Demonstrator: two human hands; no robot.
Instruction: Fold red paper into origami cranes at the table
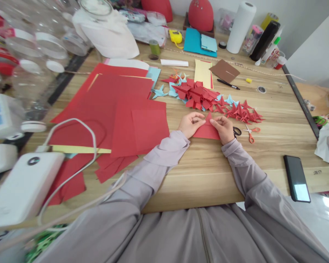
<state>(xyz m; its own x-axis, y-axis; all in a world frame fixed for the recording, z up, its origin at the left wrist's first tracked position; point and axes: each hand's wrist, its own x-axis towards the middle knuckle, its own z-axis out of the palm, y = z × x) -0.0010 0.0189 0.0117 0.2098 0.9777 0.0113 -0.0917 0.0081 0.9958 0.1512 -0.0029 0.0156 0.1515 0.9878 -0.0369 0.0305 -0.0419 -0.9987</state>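
Observation:
A sheet of red paper (207,132), its top folded to a point, lies between my hands on the wooden table. My left hand (192,123) pinches its left side near the tip. On the right side my right hand (223,128) grips it with thumb and fingers. Just beyond sits a heap of folded red paper pieces (194,94), with a light-blue folded star (160,92) to its left. Black-handled scissors (237,131), partly behind my right hand, lie close to a pair of orange-handled scissors (251,133).
Large red sheets (98,98) cover the left of the table. A white power bank (24,186) with a looping cable is at the near left, plastic bottles (30,80) behind it. A phone (297,178) lies near the right front edge. A yellow tape measure (176,36) sits at the back.

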